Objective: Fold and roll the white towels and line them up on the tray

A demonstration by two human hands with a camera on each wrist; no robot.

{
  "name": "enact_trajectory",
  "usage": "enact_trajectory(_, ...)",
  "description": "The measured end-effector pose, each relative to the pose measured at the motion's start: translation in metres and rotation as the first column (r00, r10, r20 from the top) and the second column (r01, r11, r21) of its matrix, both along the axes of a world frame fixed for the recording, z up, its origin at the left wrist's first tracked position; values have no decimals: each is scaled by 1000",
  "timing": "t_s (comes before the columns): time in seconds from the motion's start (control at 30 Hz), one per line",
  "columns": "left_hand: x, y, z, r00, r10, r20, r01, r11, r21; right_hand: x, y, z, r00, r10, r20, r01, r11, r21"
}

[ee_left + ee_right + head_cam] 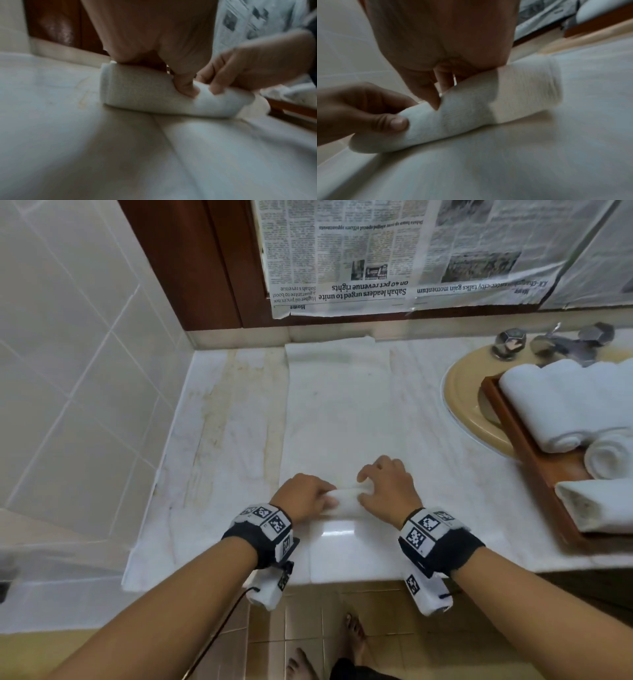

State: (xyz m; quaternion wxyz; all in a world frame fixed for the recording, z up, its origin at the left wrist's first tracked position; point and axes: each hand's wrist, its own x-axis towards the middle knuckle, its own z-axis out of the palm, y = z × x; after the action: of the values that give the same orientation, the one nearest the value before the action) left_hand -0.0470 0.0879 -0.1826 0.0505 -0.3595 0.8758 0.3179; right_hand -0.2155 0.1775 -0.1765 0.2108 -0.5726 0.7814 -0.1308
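Upside-down headlines "Sabah leaders urged to unite on 40 pct revenue rights" and "Home" on taped-up newspaper.

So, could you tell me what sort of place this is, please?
Most likely a bathroom: a marble vanity counter with a beige sink basin and metal taps, and tiled walls.

Towel spread on tabletop, rolled at near end, tray with rolled towels placed right, over sink
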Motion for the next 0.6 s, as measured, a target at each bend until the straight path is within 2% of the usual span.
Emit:
enact_trajectory(0.07, -2, -1, -1, 1000, 15, -2, -15, 1000, -25, 15, 10, -10, 981, 20, -192, -55, 983, -176)
enact_trajectory(0.1, -4, -1, -4, 1000, 27, -4, -27, 997, -75, 21, 14, -14, 968, 73, -241, -121, 975, -188)
enact_trajectory(0.2, -8, 2, -10, 988, 100, -121, -131, 948, -288, 26, 16, -22, 910, 188, -369, -239, 966, -97)
enact_trajectory(0.3, -7, 11, -11, 974, -47, -222, -59, 893, -447, 21, 8, -23, 884, 212, -417, -276, 956, -98)
enact_trajectory(0.37, -2, 16, -14, 977, -128, -168, 31, 874, -485, 18, 1, -18, 923, 216, -318, -255, 963, -84)
enact_trajectory(0.43, 1, 15, -17, 980, -169, -104, 94, 858, -506, 12, -7, -12, 969, 200, -142, -206, 978, -25)
enact_trajectory(0.5, 0, 11, -12, 983, -162, -86, 98, 859, -503, 3, -12, -2, 985, 164, 55, -167, 984, 65)
enact_trajectory(0.57, -4, 9, -4, 990, -134, -35, 109, 909, -401, -7, -15, 6, 966, 95, 240, -132, 981, 145)
enact_trajectory(0.6, -6, 6, -3, 994, -109, -3, 102, 941, -323, -9, -15, 9, 960, 70, 272, -117, 980, 162)
